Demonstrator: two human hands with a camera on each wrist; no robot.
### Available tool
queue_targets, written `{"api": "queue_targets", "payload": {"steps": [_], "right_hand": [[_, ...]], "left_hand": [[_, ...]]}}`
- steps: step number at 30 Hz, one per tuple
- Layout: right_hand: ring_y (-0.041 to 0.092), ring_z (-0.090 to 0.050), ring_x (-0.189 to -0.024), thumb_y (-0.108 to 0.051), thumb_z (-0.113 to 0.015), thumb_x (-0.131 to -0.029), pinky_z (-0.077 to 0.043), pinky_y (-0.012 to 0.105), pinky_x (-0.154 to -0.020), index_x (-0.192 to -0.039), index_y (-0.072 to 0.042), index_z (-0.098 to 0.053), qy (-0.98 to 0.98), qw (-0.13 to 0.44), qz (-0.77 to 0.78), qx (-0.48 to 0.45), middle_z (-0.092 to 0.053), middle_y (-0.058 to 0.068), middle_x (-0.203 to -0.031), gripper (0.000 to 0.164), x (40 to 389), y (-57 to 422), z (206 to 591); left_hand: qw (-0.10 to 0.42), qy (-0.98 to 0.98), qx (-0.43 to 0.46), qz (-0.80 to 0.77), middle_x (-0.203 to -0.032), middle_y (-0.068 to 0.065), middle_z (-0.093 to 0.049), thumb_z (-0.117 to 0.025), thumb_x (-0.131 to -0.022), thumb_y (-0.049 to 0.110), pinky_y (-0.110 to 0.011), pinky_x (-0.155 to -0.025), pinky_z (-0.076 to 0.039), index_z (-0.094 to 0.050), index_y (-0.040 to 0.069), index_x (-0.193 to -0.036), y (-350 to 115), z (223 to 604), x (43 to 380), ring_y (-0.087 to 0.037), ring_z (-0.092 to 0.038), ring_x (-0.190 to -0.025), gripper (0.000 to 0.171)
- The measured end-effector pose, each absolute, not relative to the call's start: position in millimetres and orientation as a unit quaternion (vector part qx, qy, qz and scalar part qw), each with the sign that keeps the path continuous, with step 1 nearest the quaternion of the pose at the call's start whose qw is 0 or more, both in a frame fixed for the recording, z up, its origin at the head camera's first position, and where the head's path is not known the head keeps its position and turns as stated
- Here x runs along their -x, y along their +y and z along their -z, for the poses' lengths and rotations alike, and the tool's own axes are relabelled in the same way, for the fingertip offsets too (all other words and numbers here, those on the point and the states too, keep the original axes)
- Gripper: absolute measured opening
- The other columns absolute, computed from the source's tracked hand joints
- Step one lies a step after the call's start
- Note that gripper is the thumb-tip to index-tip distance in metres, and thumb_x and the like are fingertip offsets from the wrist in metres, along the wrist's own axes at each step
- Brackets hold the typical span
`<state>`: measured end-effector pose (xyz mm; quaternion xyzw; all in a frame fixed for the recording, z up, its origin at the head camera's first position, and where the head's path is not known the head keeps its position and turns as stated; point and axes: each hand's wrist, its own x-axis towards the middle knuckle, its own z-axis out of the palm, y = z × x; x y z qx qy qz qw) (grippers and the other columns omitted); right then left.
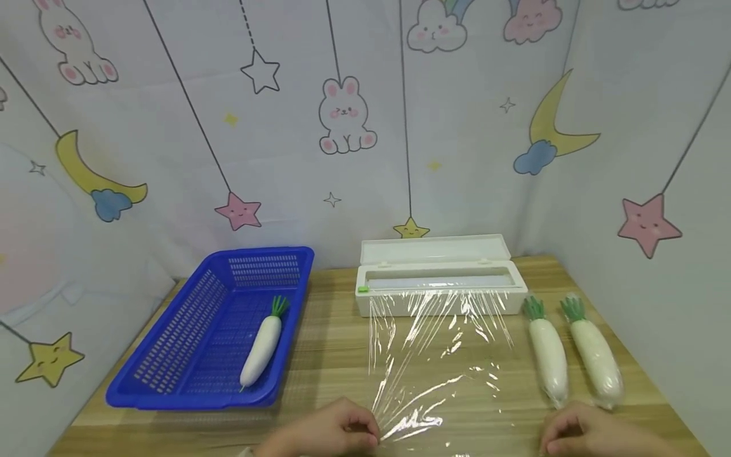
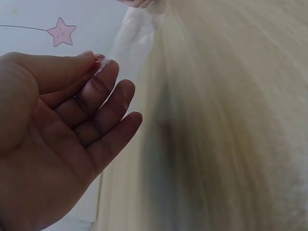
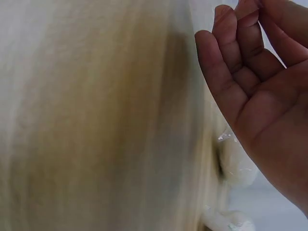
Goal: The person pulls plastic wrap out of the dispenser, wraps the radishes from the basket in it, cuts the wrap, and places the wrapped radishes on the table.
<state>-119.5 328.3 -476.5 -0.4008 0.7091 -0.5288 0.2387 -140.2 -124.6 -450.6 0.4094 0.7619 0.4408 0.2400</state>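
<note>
A clear sheet of plastic wrap (image 1: 422,374) runs from a white dispenser box (image 1: 445,306) toward the table's near edge. At its near left corner, my left hand (image 1: 325,430) pinches the film between thumb and index finger, the other fingers loosely bent. The right hand (image 1: 596,433) is at the opposite corner, thumb and fingertips brought together on the film's edge. In the left wrist view, film (image 2: 127,43) stretches from the left fingertips (image 2: 111,67) toward the other hand. Seen from the right wrist, the right fingers (image 3: 250,36) meet the thumb at the top.
A blue plastic basket (image 1: 120,398) stands at left, with one white radish (image 1: 263,350) inside. Two film-wrapped radishes, the nearer-in one (image 1: 549,358) and the outer one (image 1: 596,358), lie on the wooden table (image 1: 331,355) at right. A patterned curtain (image 1: 468,152) hangs behind.
</note>
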Motion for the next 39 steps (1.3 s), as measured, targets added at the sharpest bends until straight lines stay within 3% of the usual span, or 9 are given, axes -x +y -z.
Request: {"api": "queue_targets", "payload": {"steps": [6, 13, 20, 24, 27, 31, 36, 39], "right_hand": [[-0.002, -0.058, -0.086, 0.007, -0.051, -0.093, -0.049, 0.024, -0.065, -0.104, -0.003, -0.066, 0.726, 0.243, 0.519, 0.380, -0.068, -0.003, -0.095, 0.021, 120, 328, 481], [0.000, -0.058, -0.081, -0.001, -0.057, -0.089, -0.047, 0.024, -0.062, -0.093, -0.008, -0.067, 0.745, 0.280, 0.510, 0.327, -0.066, -0.011, -0.087, 0.013, 118, 323, 480], [0.000, -0.059, -0.077, -0.003, -0.063, -0.087, -0.046, 0.024, -0.060, -0.091, -0.010, -0.069, 0.754, 0.288, 0.508, 0.302, -0.067, -0.012, -0.087, 0.010, 118, 320, 482], [-0.001, -0.060, -0.080, 0.001, -0.061, -0.087, -0.047, 0.023, -0.062, -0.092, -0.009, -0.069, 0.742, 0.276, 0.509, 0.338, -0.068, -0.012, -0.088, 0.014, 122, 321, 486], [-0.002, -0.061, -0.081, 0.007, -0.058, -0.086, -0.049, 0.023, -0.063, -0.091, -0.003, -0.068, 0.712, 0.280, 0.525, 0.372, -0.070, 0.000, -0.080, 0.016, 126, 320, 488], [-0.004, -0.060, -0.080, 0.012, -0.055, -0.084, -0.052, 0.024, -0.063, -0.089, 0.005, -0.066, 0.679, 0.290, 0.538, 0.408, -0.064, 0.022, -0.077, 0.014, 132, 318, 492], [-0.005, -0.058, -0.082, 0.014, -0.053, -0.083, -0.052, 0.023, -0.062, -0.086, 0.009, -0.061, 0.662, 0.290, 0.539, 0.432, -0.056, 0.028, -0.074, 0.010, 136, 319, 497], [-0.005, -0.058, -0.082, 0.014, -0.052, -0.083, -0.053, 0.023, -0.063, -0.086, 0.010, -0.059, 0.655, 0.298, 0.543, 0.433, -0.054, 0.029, -0.074, 0.009, 137, 319, 499]], "left_hand": [[0.256, 0.769, -0.392, -0.436, -0.084, 0.012, -0.067, -0.062, -0.093, 0.017, -0.016, -0.074, -0.049, -0.072, 0.007, -0.093, -123, 460, 142, 0.009, -0.055, -0.077, 0.014], [0.259, 0.779, -0.391, -0.416, -0.083, 0.014, -0.067, -0.062, -0.093, 0.018, -0.015, -0.071, -0.049, -0.073, 0.006, -0.095, -119, 462, 142, 0.010, -0.054, -0.075, 0.016], [0.247, 0.769, -0.419, -0.414, -0.091, -0.006, -0.072, -0.061, -0.093, 0.015, -0.017, -0.078, -0.050, -0.069, 0.000, -0.102, -126, 440, 148, 0.008, -0.058, -0.083, 0.018], [0.189, 0.773, -0.393, -0.460, -0.097, -0.015, -0.069, -0.059, -0.095, 0.013, -0.029, -0.085, -0.053, -0.065, -0.003, -0.106, -143, 397, 162, -0.003, -0.063, -0.091, 0.021], [0.132, 0.786, -0.334, -0.503, -0.099, -0.020, -0.068, -0.059, -0.095, 0.013, -0.034, -0.085, -0.054, -0.064, -0.006, -0.107, -163, 361, 179, -0.009, -0.065, -0.091, 0.022], [0.055, 0.816, -0.248, -0.519, -0.100, -0.015, -0.068, -0.060, -0.096, 0.017, -0.030, -0.086, -0.052, -0.064, -0.004, -0.108, -197, 326, 205, -0.012, -0.065, -0.092, 0.024], [0.011, 0.847, -0.172, -0.503, -0.099, -0.003, -0.069, -0.063, -0.094, 0.025, -0.037, -0.092, -0.049, -0.063, -0.001, -0.111, -227, 310, 238, -0.015, -0.066, -0.096, 0.031], [-0.004, 0.862, -0.146, -0.486, -0.105, -0.009, -0.068, -0.063, -0.094, 0.027, -0.044, -0.097, -0.046, -0.061, -0.002, -0.115, -242, 314, 254, -0.015, -0.065, -0.097, 0.036]]}}
